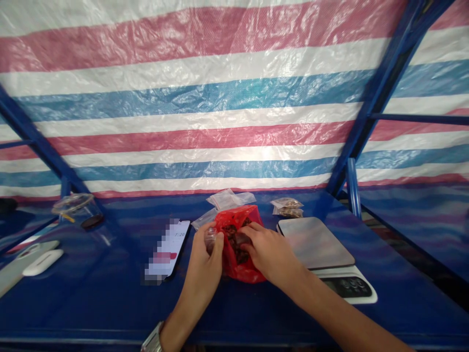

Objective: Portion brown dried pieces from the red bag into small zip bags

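Observation:
A red plastic bag (245, 274) stands with its mouth open on the blue table, with small dark brown pieces (240, 254) inside. My left hand (205, 252) is at the bag's left side, its fingers curled round a small clear plastic bag (210, 239). From the right, my right hand (269, 247) reaches into the red bag. Its thumb and fingers are closed on some of the brown pieces; the fingertips are partly hidden. I cannot make out what kind of pieces these are.
To the right sits a kitchen scale (315, 242), with small filled clear bags (287, 208) behind it. Flat clear bags (229, 199) lie behind the red bag. A phone (168, 249), a clear cup (78, 210) and a white case (43, 262) are on the left.

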`<state>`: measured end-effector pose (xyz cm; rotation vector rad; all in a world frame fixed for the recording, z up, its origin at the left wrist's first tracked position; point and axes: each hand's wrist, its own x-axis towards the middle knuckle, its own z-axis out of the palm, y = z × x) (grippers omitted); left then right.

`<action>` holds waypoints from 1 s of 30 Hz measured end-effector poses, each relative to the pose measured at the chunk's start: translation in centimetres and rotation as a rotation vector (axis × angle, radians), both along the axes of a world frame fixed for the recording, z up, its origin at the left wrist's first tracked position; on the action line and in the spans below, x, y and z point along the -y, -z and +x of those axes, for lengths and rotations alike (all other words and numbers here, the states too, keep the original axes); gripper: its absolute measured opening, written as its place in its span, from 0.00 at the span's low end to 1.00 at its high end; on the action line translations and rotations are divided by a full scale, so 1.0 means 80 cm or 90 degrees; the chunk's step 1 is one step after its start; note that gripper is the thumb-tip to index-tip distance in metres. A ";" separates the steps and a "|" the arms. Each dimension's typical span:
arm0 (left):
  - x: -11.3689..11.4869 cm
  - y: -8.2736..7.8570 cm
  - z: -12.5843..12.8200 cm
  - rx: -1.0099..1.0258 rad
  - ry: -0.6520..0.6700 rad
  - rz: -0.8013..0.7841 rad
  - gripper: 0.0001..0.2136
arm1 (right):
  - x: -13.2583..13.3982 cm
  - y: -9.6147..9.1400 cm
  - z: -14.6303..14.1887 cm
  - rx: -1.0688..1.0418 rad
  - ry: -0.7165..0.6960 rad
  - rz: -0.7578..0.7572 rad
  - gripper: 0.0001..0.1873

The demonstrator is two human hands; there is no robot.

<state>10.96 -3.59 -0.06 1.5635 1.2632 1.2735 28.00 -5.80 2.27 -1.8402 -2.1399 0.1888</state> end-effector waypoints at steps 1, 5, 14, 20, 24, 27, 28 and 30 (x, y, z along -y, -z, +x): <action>0.000 -0.002 0.001 0.017 0.005 -0.024 0.22 | 0.000 0.000 -0.001 -0.007 -0.001 -0.003 0.14; 0.003 -0.012 0.002 0.052 0.000 -0.099 0.24 | 0.003 0.002 -0.003 -0.082 -0.008 -0.006 0.13; 0.004 -0.012 0.000 0.061 -0.027 -0.123 0.26 | 0.002 0.014 0.002 -0.311 -0.008 0.001 0.11; 0.000 -0.011 -0.005 0.001 -0.032 0.003 0.25 | -0.004 0.012 0.019 -0.505 -0.028 0.032 0.12; 0.003 -0.009 -0.005 -0.032 0.001 0.037 0.21 | 0.004 -0.004 0.018 -0.485 -0.047 0.101 0.12; 0.007 -0.006 -0.001 -0.013 0.048 0.015 0.20 | 0.012 -0.010 0.011 -0.396 -0.063 0.146 0.12; 0.008 -0.004 0.001 -0.001 0.065 0.008 0.21 | 0.014 -0.011 0.008 -0.357 -0.077 0.159 0.13; 0.010 -0.001 0.003 0.021 0.090 0.004 0.21 | 0.018 -0.011 0.003 -0.277 -0.107 0.184 0.15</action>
